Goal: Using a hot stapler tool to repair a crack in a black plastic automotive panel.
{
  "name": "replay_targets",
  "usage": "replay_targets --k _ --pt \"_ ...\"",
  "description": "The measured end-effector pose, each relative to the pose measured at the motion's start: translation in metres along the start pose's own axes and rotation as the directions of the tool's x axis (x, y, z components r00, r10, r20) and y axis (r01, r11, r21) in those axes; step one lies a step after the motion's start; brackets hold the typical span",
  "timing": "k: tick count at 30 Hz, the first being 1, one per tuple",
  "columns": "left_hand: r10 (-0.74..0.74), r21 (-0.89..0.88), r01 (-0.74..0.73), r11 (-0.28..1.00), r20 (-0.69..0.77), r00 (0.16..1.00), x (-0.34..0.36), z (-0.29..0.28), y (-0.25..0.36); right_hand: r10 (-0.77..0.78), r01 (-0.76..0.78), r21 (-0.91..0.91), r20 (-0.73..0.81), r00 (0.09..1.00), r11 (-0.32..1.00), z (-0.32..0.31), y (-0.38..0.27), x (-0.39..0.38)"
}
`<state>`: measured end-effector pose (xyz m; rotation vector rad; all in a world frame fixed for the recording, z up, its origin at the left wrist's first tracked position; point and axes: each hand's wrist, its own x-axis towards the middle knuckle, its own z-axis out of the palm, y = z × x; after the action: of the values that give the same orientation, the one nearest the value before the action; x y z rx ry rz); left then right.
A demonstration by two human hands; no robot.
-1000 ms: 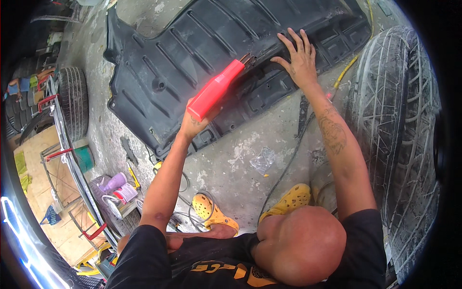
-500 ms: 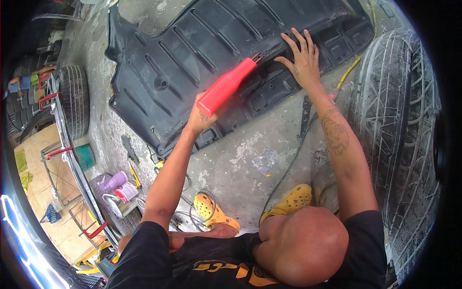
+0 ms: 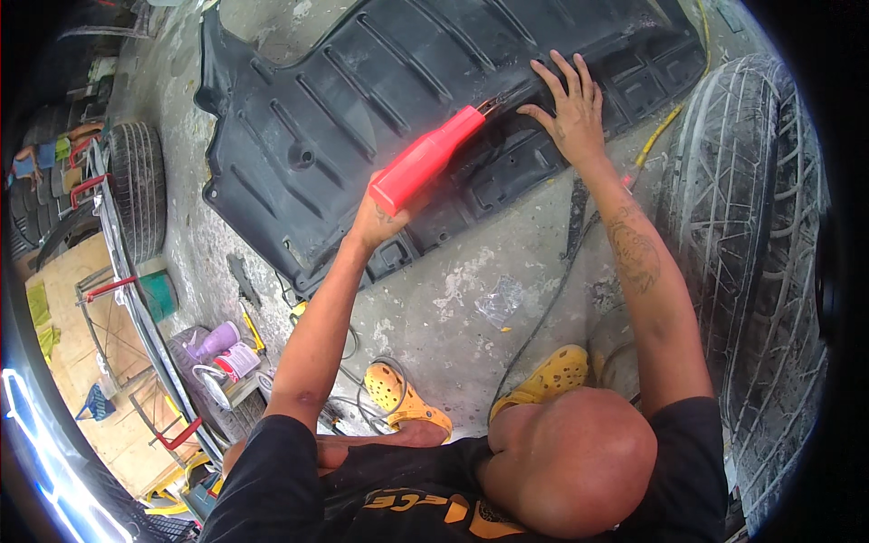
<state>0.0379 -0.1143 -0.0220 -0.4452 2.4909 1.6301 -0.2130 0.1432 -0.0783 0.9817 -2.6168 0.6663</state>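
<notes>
The left hand (image 3: 380,217) grips the red tool (image 3: 427,159), its tip now nearer the flat, open right hand (image 3: 566,113) (pressed on the black panel (image 3: 362,109)).

The ribbed panel (image 3: 362,118) lies on the concrete floor (image 3: 453,317) ahead of the person, a tyre (image 3: 760,235) to its right, another tyre (image 3: 140,190) (beside a rack (image 3: 118,299)) to its left.

A car repair workshop: just beyond the fingers (image 3: 566,77) a large black ribbed plastic underbody panel (image 3: 362,100) lies on stained concrete floor (image 3: 434,308), a worn rubber tyre (image 3: 760,253) stands right of them, and more tyres (image 3: 136,181) far left.
</notes>
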Motion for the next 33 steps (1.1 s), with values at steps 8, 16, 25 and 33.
replay_targets --k 8,16,25,33 --pt "0.153 0.158 -0.142 0.977 -0.055 0.987 -0.001 -0.005 -0.007 0.0 0.0 0.007 -0.008 1.0 1.0 -0.001 -0.007 0.004" --pt "0.101 0.065 -0.099 0.993 -0.027 0.995 0.002 -0.004 0.003 0.0 0.0 0.017 -0.007 1.0 1.0 -0.002 -0.005 0.004" --pt "0.132 0.122 -0.13 0.984 -0.008 0.991 0.004 -0.003 0.005 -0.006 0.006 0.026 -0.008 1.0 1.0 0.001 -0.002 0.003" --pt "0.038 -0.076 -0.033 0.997 0.066 0.997 0.001 -0.006 -0.006 -0.01 0.011 0.042 -0.007 1.0 0.999 0.001 0.0 0.002"
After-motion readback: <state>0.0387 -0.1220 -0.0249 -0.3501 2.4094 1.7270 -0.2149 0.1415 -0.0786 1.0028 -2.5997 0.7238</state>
